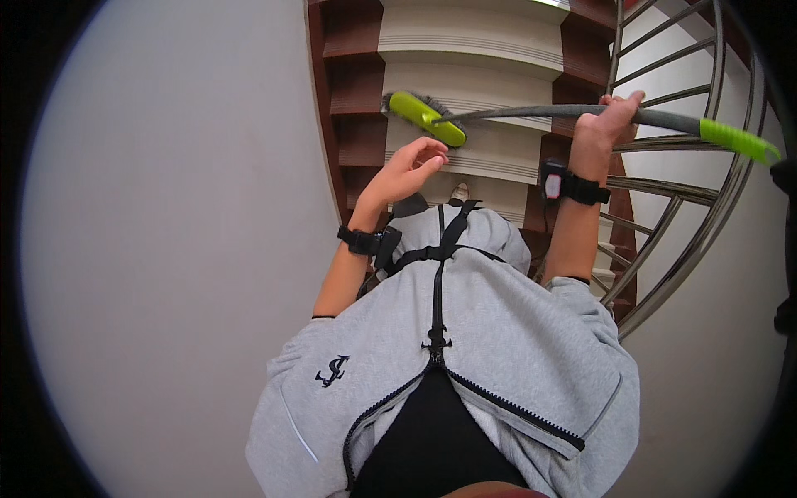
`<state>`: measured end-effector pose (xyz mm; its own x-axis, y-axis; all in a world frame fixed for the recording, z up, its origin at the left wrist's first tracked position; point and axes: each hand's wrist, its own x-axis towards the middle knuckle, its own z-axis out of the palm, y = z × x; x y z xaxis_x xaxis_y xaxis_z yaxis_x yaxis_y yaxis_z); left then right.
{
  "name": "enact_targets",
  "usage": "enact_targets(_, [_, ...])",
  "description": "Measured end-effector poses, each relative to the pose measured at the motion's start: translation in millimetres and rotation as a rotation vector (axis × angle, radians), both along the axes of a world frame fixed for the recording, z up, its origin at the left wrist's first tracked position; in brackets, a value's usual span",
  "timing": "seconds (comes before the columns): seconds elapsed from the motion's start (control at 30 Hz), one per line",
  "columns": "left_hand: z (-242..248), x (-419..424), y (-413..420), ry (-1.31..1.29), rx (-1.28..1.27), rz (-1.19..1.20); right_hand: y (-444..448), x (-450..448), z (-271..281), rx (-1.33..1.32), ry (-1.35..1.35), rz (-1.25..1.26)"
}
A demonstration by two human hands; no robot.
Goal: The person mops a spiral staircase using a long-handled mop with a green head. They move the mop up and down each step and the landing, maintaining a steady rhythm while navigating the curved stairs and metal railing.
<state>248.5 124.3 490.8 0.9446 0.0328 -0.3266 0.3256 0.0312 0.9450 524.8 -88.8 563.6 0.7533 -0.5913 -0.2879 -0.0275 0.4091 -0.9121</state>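
My right hand (613,118) grips the grey handle of a broom (523,112), near the metal railing on the right. The handle runs across the stairs and ends in a bright green grip (735,138) at the far right. On the left end, the green broom head (429,118) with dark bristles lies slanted over the pale middle of the steps. Close below that head, my left hand (411,168) holds nothing, its fingers loosely curled and apart from the thumb. Whether the bristles press on a step is hard to tell.
Stairs with pale centres (470,78) and dark red-brown sides (355,90) lie before me. A shiny metal railing (697,239) curves along the right. The plain wall (174,218) stands on the left. Part of my shoe (460,192) shows on a step.
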Motion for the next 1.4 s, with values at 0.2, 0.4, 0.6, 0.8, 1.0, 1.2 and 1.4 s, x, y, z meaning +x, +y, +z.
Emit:
enact_targets(0.2, [-0.5,5.0,0.4,-0.019,0.043,-0.012,-35.7,25.7,-42.8,0.177,0.035,0.021])
enact_targets(0.4, [2.3,15.8,-6.2,-0.047,0.075,-0.047,-56.1,-2.0,26.3,0.151,-0.432,0.455])
enact_targets(0.6, [-20.7,29.9,-13.9,-0.161,0.107,-0.117,-74.5,-40.1,100.1,0.064,-0.7,0.565])
enact_targets(0.8, [-23.3,41.8,-20.9,-0.396,0.24,-0.112,-89.8,-117.7,114.1,-0.069,-0.888,0.571])
enact_targets(1.0, [-42.0,81.4,-35.7,-0.647,0.371,-0.213,-59.8,-165.2,121.8,-0.175,-0.776,0.485])
enact_targets(1.2, [-16.6,125.4,-63.7,-0.663,0.128,-0.573,-80.2,-162.7,135.5,-0.111,-0.764,0.472])
enact_targets(1.4, [27.6,133.5,-77.1,-0.616,0.172,-0.596,-50.3,-162.2,146.4,-0.303,-0.634,0.223])
